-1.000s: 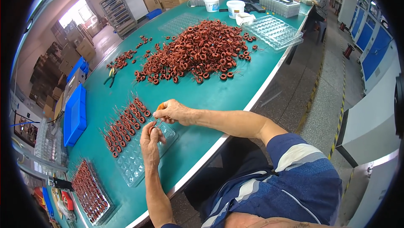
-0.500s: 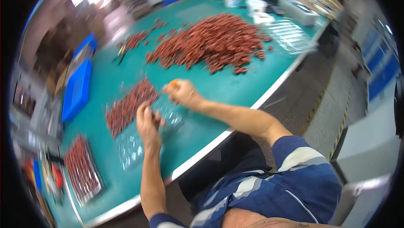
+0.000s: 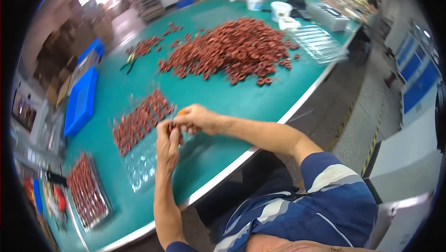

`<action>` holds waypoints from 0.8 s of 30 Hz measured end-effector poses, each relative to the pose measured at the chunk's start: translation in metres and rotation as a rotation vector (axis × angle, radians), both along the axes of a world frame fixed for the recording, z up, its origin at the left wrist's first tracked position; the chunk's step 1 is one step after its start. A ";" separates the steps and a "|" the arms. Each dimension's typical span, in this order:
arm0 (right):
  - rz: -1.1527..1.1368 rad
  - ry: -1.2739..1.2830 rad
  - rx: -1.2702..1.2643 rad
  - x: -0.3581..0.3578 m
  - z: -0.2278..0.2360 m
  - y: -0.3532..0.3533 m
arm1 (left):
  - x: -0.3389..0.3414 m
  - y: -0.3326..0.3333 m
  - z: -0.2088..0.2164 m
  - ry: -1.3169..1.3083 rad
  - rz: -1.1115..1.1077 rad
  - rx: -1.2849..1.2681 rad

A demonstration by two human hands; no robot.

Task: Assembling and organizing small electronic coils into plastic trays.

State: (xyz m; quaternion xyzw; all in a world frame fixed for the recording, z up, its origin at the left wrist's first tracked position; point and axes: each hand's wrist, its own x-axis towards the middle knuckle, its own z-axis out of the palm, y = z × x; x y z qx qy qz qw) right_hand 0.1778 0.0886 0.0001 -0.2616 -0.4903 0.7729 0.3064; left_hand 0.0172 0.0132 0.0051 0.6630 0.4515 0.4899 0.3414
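Note:
My left hand and my right hand meet over a clear plastic tray on the green table. The left fingers are closed on a small reddish part, mostly hidden, which looks like one of the red rings. My right hand is closed around a small orange thing; its kind is hidden by the fingers. The tray's far rows hold several red wire-ended rings, while its near pockets show bare plastic. Beyond my hands lies a big heap of red rings.
A filled tray of red rings lies at the near left. Pliers rest beside a small scatter of rings. Blue bins line the left edge. Stacked clear trays, white tubs and a seated person are far right.
My right hand has come down and left to meet the left hand, bringing the orange thing along. The fingertips of both hands now touch or nearly touch.

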 end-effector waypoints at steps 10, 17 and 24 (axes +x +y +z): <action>0.122 -0.133 -0.010 0.026 -0.001 0.010 | 0.009 -0.004 0.008 0.481 0.008 0.115; 0.160 -0.286 0.052 0.026 0.002 0.011 | 0.003 -0.004 0.007 0.821 -0.027 0.288; 0.083 -0.345 0.135 0.023 0.003 0.009 | 0.004 -0.004 0.002 0.860 0.002 0.334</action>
